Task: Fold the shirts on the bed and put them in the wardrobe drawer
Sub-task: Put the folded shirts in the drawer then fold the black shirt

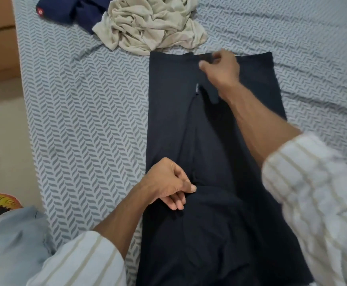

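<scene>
While the long black cloth shirt lies flat on the grey patterned bed sheet, your left hand pinches its middle fold and your right hand pinches its top edge. It's half folded. The crumpled cream shirt and dark blue shirt wait.

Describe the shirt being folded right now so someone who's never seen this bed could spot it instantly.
On the grey-and-white chevron-patterned bedsheet, look at the middle, nearest the person. The long black shirt lies flat there as a narrow strip, with the left hand and the right hand both on it. The crumpled beige shirt and the bundled navy garment lie beyond it, unfolded.
</scene>
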Action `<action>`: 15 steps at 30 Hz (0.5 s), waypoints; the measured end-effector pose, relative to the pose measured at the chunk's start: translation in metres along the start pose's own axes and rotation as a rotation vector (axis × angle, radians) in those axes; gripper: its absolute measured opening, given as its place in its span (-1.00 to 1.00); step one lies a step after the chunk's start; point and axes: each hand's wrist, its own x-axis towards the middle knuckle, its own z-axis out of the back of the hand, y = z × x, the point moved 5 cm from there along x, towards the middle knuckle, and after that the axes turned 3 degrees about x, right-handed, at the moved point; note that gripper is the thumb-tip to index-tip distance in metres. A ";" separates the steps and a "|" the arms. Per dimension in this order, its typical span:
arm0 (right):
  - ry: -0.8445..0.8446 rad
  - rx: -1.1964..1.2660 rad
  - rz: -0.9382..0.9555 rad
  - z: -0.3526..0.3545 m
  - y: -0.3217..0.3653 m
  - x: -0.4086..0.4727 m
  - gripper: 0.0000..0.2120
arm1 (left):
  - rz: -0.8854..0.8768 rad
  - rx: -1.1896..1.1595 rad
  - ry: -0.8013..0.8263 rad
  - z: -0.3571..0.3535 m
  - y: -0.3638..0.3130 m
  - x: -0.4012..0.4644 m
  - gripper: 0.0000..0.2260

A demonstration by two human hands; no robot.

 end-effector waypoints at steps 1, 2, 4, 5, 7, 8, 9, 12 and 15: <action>-0.025 -0.076 0.043 0.026 -0.017 -0.017 -0.62 | -0.006 0.012 -0.019 -0.005 -0.003 -0.002 -0.80; -0.045 -0.137 0.080 0.043 -0.036 -0.031 -0.58 | -0.003 0.018 -0.048 -0.002 -0.001 -0.002 -0.81; -0.073 -0.231 0.038 0.100 -0.083 -0.072 -0.58 | -0.014 0.051 -0.102 -0.007 -0.003 -0.006 -0.82; -0.089 -0.277 -0.041 0.136 -0.110 -0.096 -0.60 | -0.027 0.076 -0.126 -0.014 -0.008 -0.009 -0.82; -0.066 -0.363 -0.172 0.170 -0.150 -0.137 -0.66 | -0.034 0.117 -0.206 -0.008 -0.004 -0.010 -0.82; -0.057 -0.397 -0.199 0.187 -0.165 -0.157 -0.67 | -0.050 0.159 -0.243 -0.012 -0.006 -0.012 -0.83; -0.050 -0.415 -0.209 0.197 -0.174 -0.171 -0.67 | -0.074 0.207 -0.288 -0.013 -0.007 -0.015 -0.84; -0.050 -0.471 -0.278 0.203 -0.185 -0.192 -0.65 | -0.204 0.488 -0.494 -0.020 -0.021 -0.023 -0.91; -0.046 -0.510 -0.319 0.188 -0.177 -0.196 -0.74 | -0.361 0.624 -0.602 -0.030 -0.036 -0.029 -0.87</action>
